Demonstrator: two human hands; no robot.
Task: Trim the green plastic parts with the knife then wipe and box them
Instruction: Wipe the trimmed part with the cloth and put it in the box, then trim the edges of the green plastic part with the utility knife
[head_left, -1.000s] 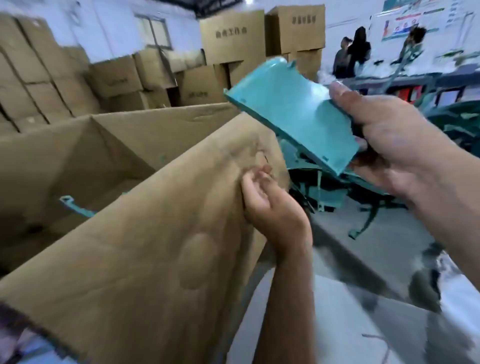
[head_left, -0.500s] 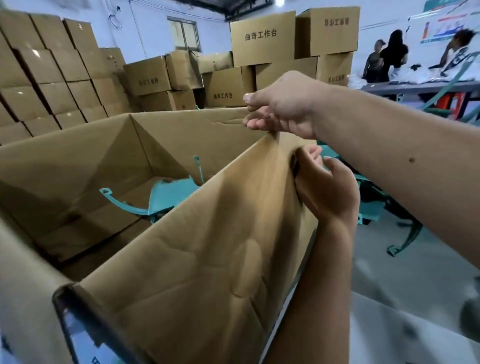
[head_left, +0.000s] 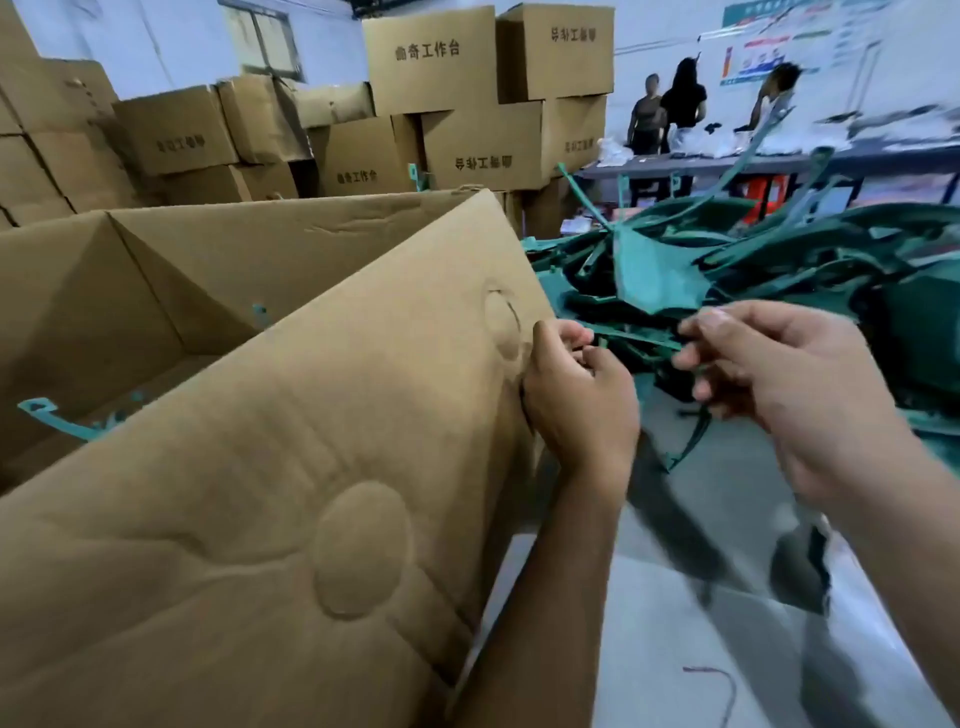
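1. The room is a storeroom with pale walls; stacked cartons (head_left: 457, 109) printed with dark characters fill the back, and three people (head_left: 680, 111) stand at a long counter (head_left: 779, 161) far off on the right.
2. A large open cardboard box (head_left: 291, 467) takes up the left and middle of the view, its near flap (head_left: 363, 415) raised and slanting toward the camera, with round dents pressed into it.
3. Inside the box, low on the left, lies a thin green plastic part (head_left: 47, 415) with a hooked end; another small green tip (head_left: 260, 314) pokes up farther back.
4. Right of the box, a tangled pile of green plastic parts (head_left: 727, 270) lies heaped: dark teal, with flat curved panels and long thin arms sticking upward. The pile is blurred, so fine detail cannot be told.
5. The left hand (head_left: 576, 400) is at the right edge of the flap, fingers curled in toward the palm and pressed against the cardboard; whether they pinch the edge cannot be told.
6. The right hand (head_left: 779, 384) hovers in front of the pile, back toward the camera, fingers loosely bent and blurred, holding nothing visible.
7. A thin green strip (head_left: 641, 339) from the pile runs between the two hands.
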